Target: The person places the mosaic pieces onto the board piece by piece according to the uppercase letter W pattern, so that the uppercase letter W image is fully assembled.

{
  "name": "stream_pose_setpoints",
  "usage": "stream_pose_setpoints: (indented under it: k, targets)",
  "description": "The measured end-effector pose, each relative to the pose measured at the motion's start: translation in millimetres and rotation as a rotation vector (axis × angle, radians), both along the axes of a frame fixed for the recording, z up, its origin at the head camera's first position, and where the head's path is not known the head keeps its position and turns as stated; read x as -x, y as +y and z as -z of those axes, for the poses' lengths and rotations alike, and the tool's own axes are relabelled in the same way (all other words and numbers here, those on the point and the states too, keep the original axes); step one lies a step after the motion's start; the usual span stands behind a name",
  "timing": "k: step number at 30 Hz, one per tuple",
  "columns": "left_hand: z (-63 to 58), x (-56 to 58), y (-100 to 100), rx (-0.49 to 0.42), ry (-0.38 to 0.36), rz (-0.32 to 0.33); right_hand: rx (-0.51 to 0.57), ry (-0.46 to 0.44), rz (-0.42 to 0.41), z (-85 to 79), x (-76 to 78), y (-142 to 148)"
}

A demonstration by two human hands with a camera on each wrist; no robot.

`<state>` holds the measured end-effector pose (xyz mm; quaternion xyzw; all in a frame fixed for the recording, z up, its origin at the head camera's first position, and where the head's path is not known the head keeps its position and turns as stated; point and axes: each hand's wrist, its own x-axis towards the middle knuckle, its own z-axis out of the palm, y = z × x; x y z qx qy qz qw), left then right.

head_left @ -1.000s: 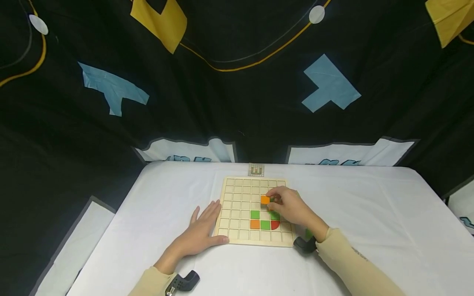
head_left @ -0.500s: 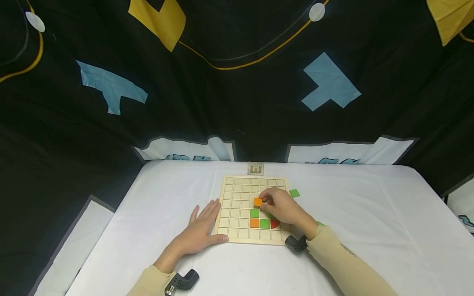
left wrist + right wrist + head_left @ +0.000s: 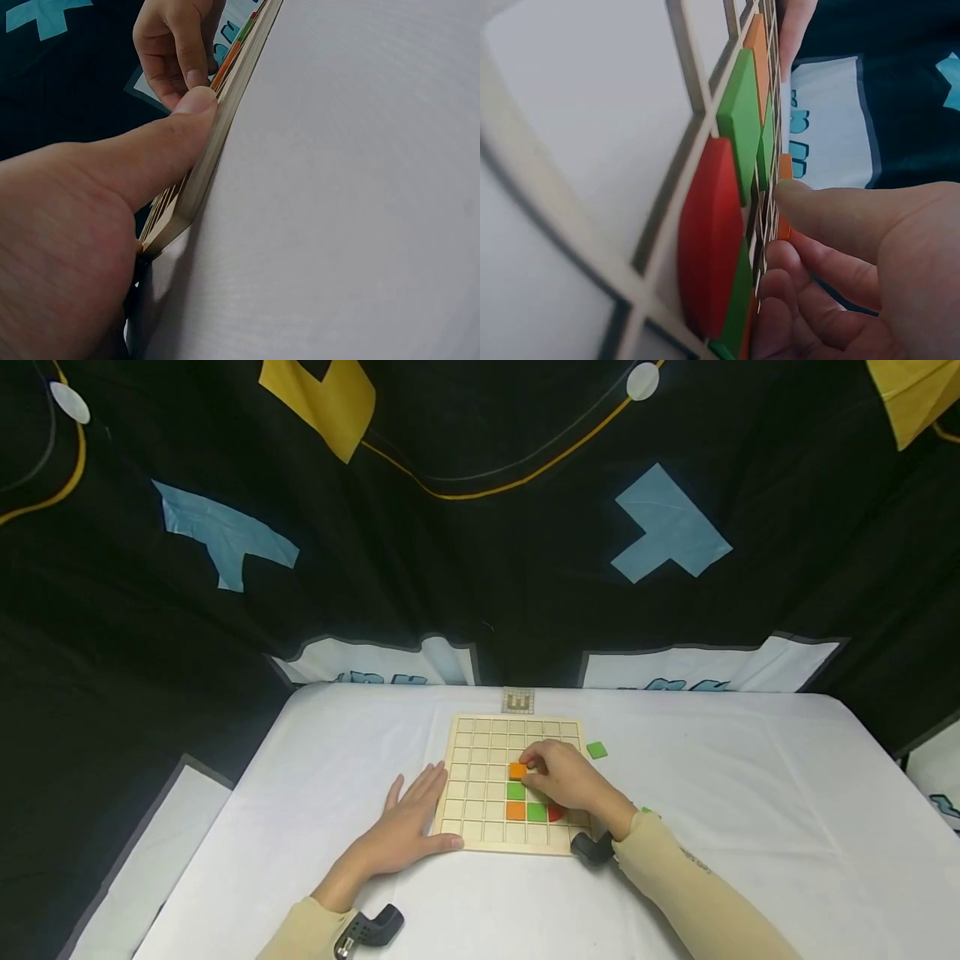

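A curtained-off booth, with black patterned cloth [image 3: 450, 581] hanging behind and beside a white-covered table [image 3: 720, 768].

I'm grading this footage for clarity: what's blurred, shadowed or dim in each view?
Head view: tablecloth fairly evenly bright; left wrist: dimmer, soft shadow beside the board's corner; right wrist: the board's nearest rim blurred and bowed, the red piece sharper.

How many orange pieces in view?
3: pinched piece in the right hand; second piece two cells left of the red piece; sliver beyond it, right wrist view. More may be hidden.
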<state>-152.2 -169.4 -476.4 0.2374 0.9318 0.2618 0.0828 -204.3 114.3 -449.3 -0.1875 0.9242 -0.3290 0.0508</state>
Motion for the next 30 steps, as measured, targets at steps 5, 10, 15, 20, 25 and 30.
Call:
stream_pose_setpoints:
  k: [5,10,15,20,25,30]
  targets:
    - [-0.2,0.2,0.2,0.004,-0.003,0.002,-0.014,0.000,0.004,0.6,2.1,-0.2]
    - [-0.8,0.0,0.1,0.000,-0.004,-0.004,-0.013,-0.001,0.005,0.8,2.7,-0.5]
    - [-1.2,-0.1,0.3,0.001,-0.006,-0.009,-0.024,0.001,0.001,0.2,2.7,-1.4]
    - [-1.0,0.0,0.3,0.007,-0.006,-0.009,-0.035,-0.003,0.009,-0.8,2.6,-3.3]
    - [-1.7,-0.2,0.0,0.006,-0.004,-0.003,-0.037,-0.011,0.018,-1.7,2.9,-4.6]
    - [-2.2,-0.5,0.0,0.004,-0.006,-0.001,-0.030,-0.016,0.015,-0.4,3.5,-4.1]
